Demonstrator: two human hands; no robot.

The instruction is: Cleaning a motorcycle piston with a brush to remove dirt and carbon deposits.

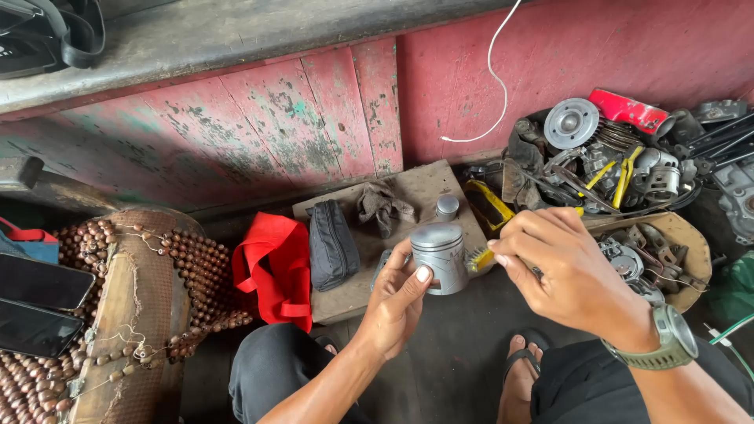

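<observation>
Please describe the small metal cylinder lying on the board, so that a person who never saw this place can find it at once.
Find the red wooden wall; a flat brown board lies at its foot. On it, right of the crumpled grey rag, stands the small metal cylinder. It is much smaller than the grey piston in the left hand, and no hand touches it.

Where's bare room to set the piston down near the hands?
The board is bare on its far right part, between the grey rag and the small metal cap. Dark floor lies open below the piston, between the knees. Right of the right hand, the parts pile is crowded.
</observation>
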